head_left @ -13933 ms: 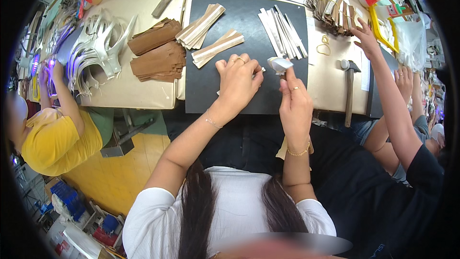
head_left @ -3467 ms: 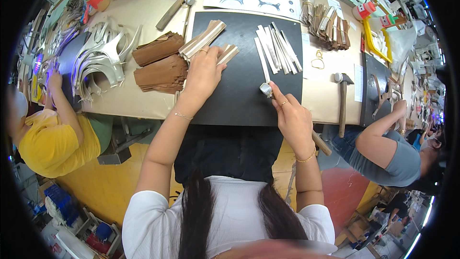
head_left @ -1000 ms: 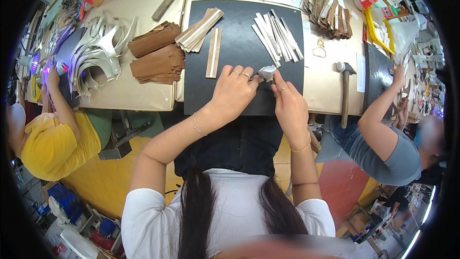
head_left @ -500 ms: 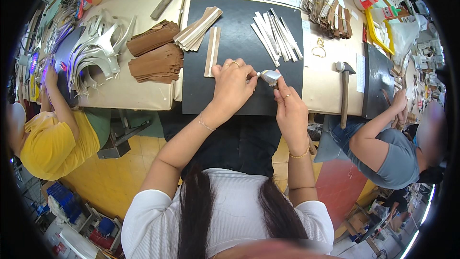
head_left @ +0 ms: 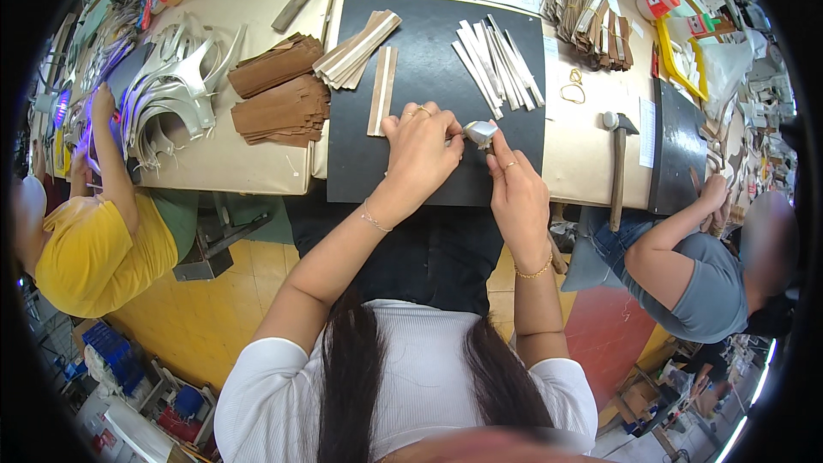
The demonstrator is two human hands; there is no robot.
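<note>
1. Directions taken from the silver-grey wad, which sits over the right half of the black mat.
2. Right hand, 4 to 5 o'clock: thumb and fingers pinch the wad.
3. Left hand, 8 to 9 o'clock: fingers curled toward the thumb, tips at the wad's edge. Cannot tell whether they grip anything; too small and partly hidden.
4. Technique (judgement): keep the right pinch firm and low so the wad does not twist; let the left fingertips do the fine work, pulling gently and evenly, wrists near the mat.
5. Around: single striped strip at 10 o'clock, fanned strips farther out likewise; white strips between 12 and 1; brown pieces between 9 and 10; rubber bands at 2; hammer at 3.
6. In the way: single strip lies just beyond the left knuckles and could be nudged. White strips' lower ends are near the wad; lifting it toward 12 could catch them. Hammer well apart, no hindrance.
</note>
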